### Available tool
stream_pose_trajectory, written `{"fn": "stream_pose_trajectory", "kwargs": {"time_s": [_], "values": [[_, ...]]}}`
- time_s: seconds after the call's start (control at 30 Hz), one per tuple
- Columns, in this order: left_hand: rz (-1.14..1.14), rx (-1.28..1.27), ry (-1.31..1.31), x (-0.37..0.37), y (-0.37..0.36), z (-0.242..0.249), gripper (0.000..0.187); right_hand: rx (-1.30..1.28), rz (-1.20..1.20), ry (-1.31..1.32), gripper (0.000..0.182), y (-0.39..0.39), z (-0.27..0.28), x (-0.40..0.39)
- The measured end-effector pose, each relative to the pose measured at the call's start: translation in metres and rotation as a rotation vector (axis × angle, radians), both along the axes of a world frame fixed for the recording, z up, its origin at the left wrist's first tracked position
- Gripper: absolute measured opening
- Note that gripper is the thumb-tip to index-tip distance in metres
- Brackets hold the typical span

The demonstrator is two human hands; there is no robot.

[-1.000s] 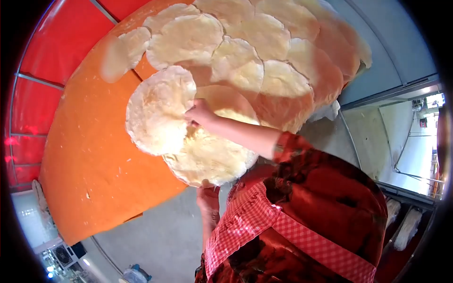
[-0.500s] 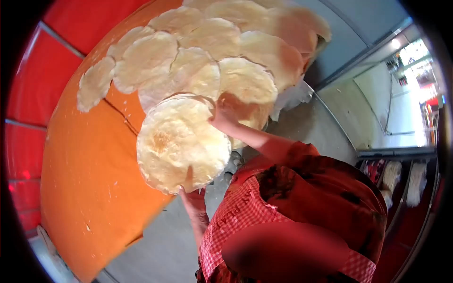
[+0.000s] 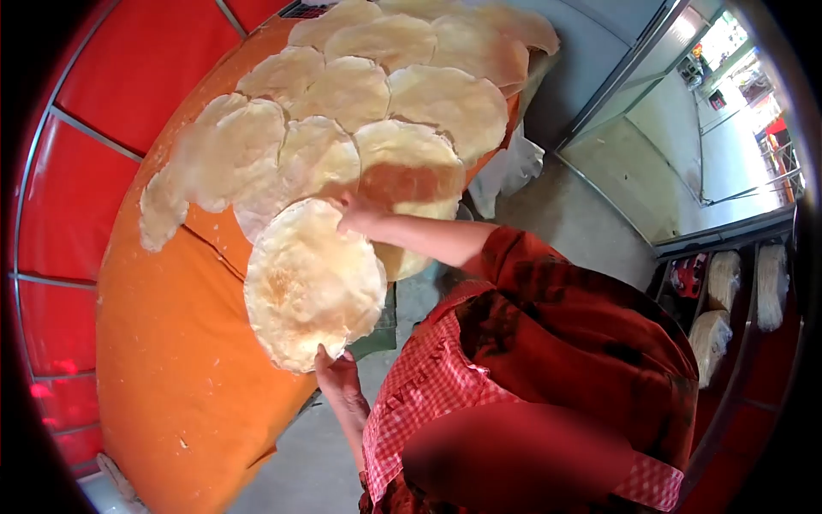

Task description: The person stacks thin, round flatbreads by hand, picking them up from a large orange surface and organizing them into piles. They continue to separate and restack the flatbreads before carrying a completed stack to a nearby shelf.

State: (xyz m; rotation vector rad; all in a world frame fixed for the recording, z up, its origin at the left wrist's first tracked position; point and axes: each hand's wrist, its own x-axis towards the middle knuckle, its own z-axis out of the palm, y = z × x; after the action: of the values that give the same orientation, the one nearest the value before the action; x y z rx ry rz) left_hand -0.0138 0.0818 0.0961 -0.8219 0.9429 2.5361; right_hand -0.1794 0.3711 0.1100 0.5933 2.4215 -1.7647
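- head view: left hand grips the near edge of a big round flatbread, right hand pinches its far edge, holding it over the orange cloth
- loads of flatbreads already spread out overlapping at the far end, near-left cloth looks bare so probably more to go

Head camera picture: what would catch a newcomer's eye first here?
First, the large round pale flatbread at the centre, held between a left hand at its lower edge and a right hand at its top. Behind it, many overlapping thin flatbreads cover the upper part of a bright orange cloth surface, which fills the left side.
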Motion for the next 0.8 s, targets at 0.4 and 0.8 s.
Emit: {"fn": "stream_pose_trajectory", "kwargs": {"time_s": [0.4,0.8], "values": [[-0.423,-0.115,-0.231,-0.034,0.187,-0.017,0.027,0.627,-0.057,0.059,0.047,0.224,-0.017,0.018],[-0.242,-0.085,-0.097,-0.040,0.204,0.017,0.045,-0.289,0.071,-0.103,0.039,0.271,0.000,0.004]]}}
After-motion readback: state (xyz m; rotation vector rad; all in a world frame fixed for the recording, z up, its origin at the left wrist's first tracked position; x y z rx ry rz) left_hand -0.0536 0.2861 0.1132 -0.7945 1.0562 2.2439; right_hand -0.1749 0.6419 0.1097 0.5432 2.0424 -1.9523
